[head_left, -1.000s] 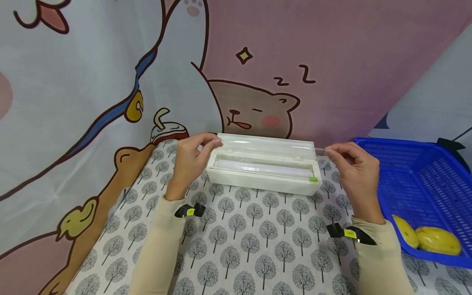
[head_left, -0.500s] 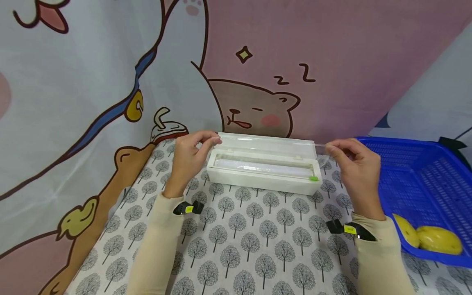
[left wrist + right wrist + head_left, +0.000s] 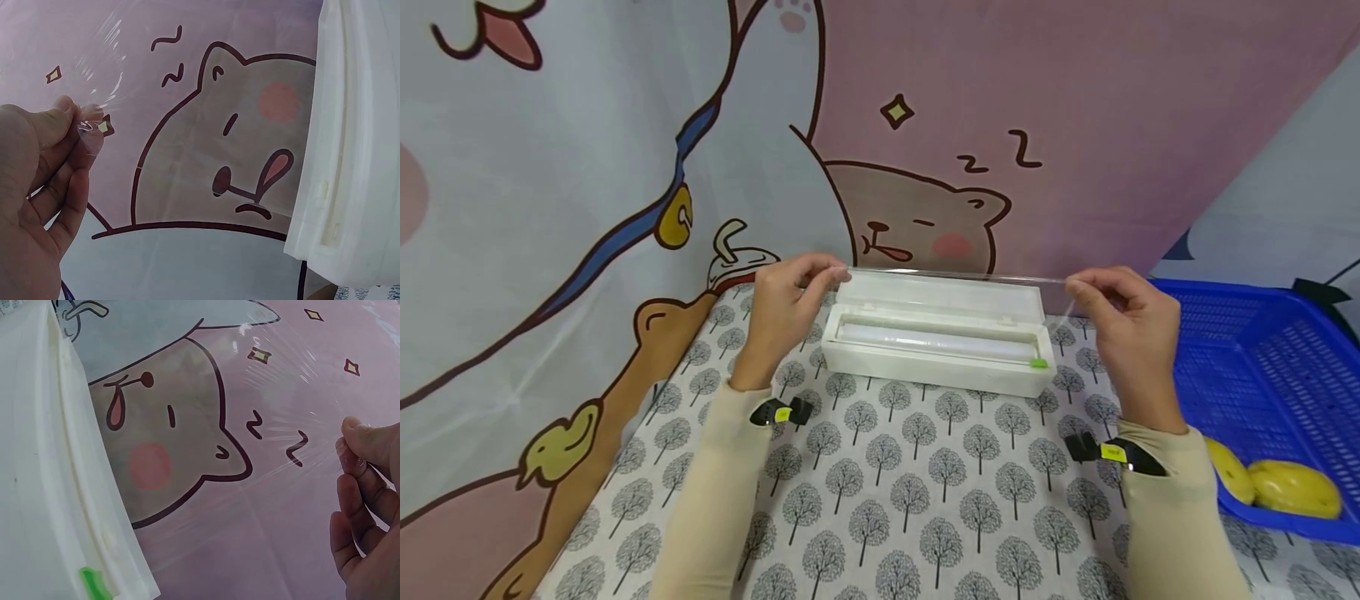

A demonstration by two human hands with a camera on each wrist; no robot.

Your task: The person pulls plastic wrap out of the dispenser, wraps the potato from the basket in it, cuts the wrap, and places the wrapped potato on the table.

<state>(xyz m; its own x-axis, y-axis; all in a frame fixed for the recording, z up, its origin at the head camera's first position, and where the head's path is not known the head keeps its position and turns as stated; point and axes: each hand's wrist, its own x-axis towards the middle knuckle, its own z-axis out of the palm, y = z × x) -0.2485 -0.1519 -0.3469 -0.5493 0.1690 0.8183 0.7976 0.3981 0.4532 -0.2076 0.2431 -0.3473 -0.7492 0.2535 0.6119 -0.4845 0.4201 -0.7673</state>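
A sheet of clear cling film (image 3: 955,275) is stretched between the two hands, above the raised lid of a white cling film box (image 3: 936,379). My left hand (image 3: 786,312) pinches one corner of the film between thumb and fingers; shiny creases in the film (image 3: 103,62) fan out there. The right hand (image 3: 1131,342) pinches the opposite corner, with creases running from its fingertips (image 3: 352,425). Inside the box lies the film roll (image 3: 940,340), and a green slider (image 3: 1038,363) sits at the box's right end.
At the right stands a blue plastic basket (image 3: 1217,333) holding yellow fruits (image 3: 1296,489). A tree-print cloth (image 3: 910,533) covers the table. Behind the box hangs a curtain (image 3: 1090,125) with cartoon animals.
Both hands have risen slightly away from the box, the right one also moving a little to the right. The film now spans visibly above the lid; the box has stayed put.
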